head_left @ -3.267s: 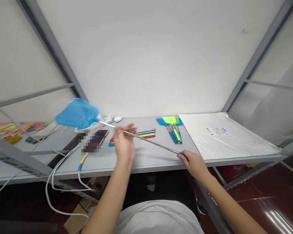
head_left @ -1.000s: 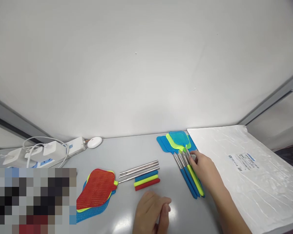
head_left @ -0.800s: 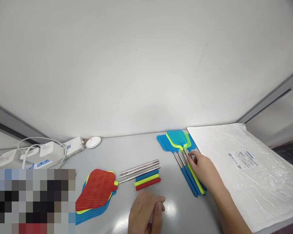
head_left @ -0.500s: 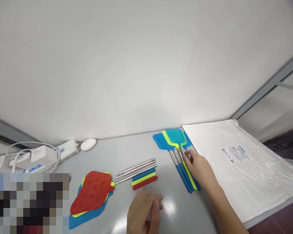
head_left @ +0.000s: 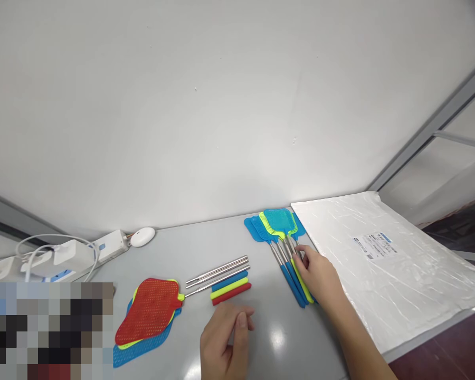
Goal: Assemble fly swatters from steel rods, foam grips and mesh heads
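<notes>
My right hand [head_left: 314, 272] is at a row of assembled fly swatters [head_left: 277, 221] with blue and yellow-green mesh heads. Its fingers are bent around the upper grip of a swatter, and the contact is partly hidden by the hand. My left hand [head_left: 225, 338] is loosely curled over the grey table with nothing visible in it. Just beyond it lie a blue handle [head_left: 229, 281], a yellow-green handle [head_left: 229, 288] and a red handle [head_left: 231, 294]. Several thin metal rods [head_left: 217, 270] lie behind these. A red swatter head [head_left: 148, 311] tops a stack with yellow-green and blue ones.
A large white wrapped package [head_left: 380, 264] with a label covers the right side of the table. A power strip [head_left: 111, 245] with plugs and cables is at the back left, beside a white oval device [head_left: 142, 237]. A white wall [head_left: 229, 116] stands behind.
The view has shifted slightly, so the whole scene sits a little further left. My right hand stays at the swatters, and my left hand stays curled near the handles.
</notes>
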`<state>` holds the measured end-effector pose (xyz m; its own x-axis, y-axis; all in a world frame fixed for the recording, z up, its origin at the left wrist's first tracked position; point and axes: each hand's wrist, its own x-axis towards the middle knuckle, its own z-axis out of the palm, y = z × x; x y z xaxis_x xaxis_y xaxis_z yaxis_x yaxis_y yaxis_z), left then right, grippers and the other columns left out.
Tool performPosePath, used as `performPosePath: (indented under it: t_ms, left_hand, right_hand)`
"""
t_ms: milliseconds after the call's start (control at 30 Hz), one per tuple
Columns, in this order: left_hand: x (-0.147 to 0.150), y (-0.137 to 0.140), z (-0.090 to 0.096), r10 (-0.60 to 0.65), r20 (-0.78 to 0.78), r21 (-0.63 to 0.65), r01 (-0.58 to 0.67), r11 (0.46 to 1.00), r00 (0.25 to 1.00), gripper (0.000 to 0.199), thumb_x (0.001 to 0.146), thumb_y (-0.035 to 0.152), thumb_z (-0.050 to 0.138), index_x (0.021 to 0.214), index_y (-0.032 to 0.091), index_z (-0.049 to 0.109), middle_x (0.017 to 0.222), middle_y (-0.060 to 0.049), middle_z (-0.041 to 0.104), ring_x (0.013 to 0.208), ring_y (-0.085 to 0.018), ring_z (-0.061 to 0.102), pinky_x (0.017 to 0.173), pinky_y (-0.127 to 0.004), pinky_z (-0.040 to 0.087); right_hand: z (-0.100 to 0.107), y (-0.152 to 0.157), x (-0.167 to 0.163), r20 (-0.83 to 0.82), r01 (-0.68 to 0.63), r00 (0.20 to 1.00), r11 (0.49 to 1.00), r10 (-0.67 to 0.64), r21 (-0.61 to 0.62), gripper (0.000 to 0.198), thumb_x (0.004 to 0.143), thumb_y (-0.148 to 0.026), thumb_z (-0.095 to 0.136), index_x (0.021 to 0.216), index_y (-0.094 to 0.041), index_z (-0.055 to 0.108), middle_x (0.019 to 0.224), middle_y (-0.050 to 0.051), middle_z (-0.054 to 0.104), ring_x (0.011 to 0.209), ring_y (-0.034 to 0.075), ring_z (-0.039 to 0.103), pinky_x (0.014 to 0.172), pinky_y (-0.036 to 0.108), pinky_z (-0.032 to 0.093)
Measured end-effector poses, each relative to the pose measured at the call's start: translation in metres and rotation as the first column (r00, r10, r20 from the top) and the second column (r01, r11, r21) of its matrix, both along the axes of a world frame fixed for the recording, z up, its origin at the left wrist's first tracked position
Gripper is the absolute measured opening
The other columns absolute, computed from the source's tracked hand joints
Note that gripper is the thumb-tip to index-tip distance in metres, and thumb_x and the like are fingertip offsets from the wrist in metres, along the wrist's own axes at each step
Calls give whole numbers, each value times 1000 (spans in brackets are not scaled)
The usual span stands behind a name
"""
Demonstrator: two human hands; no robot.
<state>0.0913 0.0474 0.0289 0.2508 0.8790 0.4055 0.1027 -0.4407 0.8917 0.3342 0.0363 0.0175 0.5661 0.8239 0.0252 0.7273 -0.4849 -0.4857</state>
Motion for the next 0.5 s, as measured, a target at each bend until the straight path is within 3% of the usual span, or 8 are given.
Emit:
performPosePath:
  t_ms: [333, 500]
  left_hand:
    - [0, 1, 1, 30, -9, -38, -30, 999, 1000, 24, 94, 27, 47, 84, 18, 67, 64, 0, 60, 61, -14, 58, 61, -25, 46]
    - [-1, 3, 1, 48, -54, -23, -49, 999, 997, 26, 93, 28, 47, 81, 18, 68, 63, 0, 59, 59, -14, 56, 61, -25, 45]
  right_hand:
    - [-9, -18, 0, -184, -18, 982, 990, 43, 137, 34, 90, -45, 45, 110, -22, 59, 59, -5, 47, 55, 17, 52, 55, 27, 37]
    - [-5, -21, -2, -286, 40, 958, 969, 32, 243, 38, 89, -50, 48, 109, -21, 60, 60, -5, 45, 56, 17, 50, 56, 28, 38]
